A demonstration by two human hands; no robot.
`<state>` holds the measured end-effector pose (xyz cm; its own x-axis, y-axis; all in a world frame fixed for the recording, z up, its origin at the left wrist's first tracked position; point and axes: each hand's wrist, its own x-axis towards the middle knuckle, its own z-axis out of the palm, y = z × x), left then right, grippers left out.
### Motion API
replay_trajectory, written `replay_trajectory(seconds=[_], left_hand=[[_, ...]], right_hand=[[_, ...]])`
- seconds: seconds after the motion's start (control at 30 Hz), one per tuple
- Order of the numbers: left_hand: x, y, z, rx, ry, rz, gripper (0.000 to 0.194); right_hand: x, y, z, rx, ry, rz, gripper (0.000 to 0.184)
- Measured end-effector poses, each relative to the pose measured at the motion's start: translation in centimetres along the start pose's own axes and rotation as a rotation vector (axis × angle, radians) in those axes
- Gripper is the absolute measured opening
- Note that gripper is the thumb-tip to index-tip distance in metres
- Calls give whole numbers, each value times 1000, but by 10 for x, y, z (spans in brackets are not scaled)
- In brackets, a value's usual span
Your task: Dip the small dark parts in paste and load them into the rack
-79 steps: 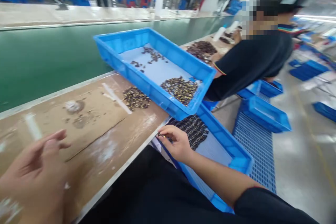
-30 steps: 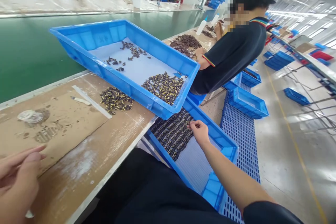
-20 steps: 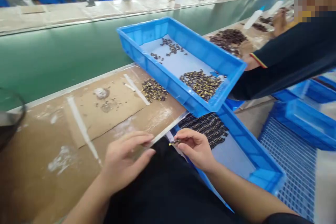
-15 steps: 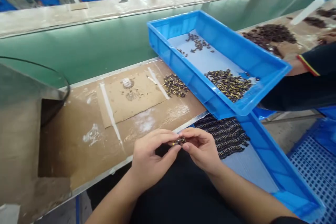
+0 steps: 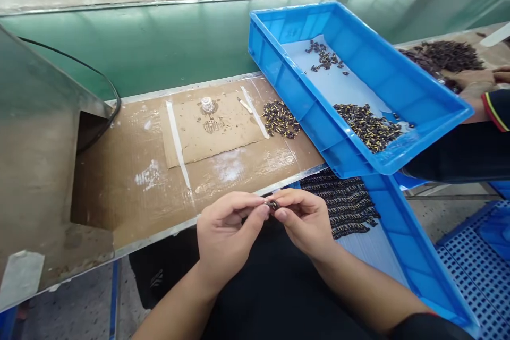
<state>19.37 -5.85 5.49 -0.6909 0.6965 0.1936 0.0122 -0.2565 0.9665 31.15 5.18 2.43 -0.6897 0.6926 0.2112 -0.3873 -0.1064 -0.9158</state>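
My left hand (image 5: 229,236) and right hand (image 5: 306,220) meet just in front of my chest, curled inward, with the fingertips (image 5: 283,213) of both pressed on a small dark component (image 5: 272,205). It is pinched between them, and most of its shape is hidden by my fingers.

Just below and right of my fingers, a blue plastic lower tray (image 5: 418,260) holds a dense mat of dark, ribbed strips (image 5: 338,204) in tight rows on a pale liner. Above my right fingers, a ribbed blue plastic upper tray (image 5: 358,26) sits tilted, its corner resting across the lower tray, with a grainy heap of dark, yellow-flecked pieces (image 5: 368,127) and a sparser scatter (image 5: 323,56) inside.

Ahead of my left fingers lies a worn, dusty wooden bench (image 5: 119,186) with a metal edge, and on it a creased cardboard sheet (image 5: 199,141). A loose pile of the same pieces (image 5: 280,119) sits near the cardboard's right edge. Far to the right of my fingers, a co-worker's hand (image 5: 472,82) rests beside a dark heap (image 5: 446,56).
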Motion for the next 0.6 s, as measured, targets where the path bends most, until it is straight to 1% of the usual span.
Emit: replay_trajectory(seconds=[0.1,0.17,0.27,0.33,0.47,0.6], left_hand=[[1,4,0,-23,2,-21,19],[2,7,0,-29,7,-54,17],[2,11,0,-33,15,-105,16],[3,12,0,-32,15,-123,15],[5,12,-1,-21,17,-144,14],[7,13,-1,-3,16,-173,13]], right_hand=[[-2,-1,2,39,-8,15,20],[-3,0,3,58,9,54,18],[-3,-1,4,65,43,95,25],[-2,-3,6,45,43,78,26],[3,-11,9,-18,16,29,18],[5,-14,10,-33,33,11,19]])
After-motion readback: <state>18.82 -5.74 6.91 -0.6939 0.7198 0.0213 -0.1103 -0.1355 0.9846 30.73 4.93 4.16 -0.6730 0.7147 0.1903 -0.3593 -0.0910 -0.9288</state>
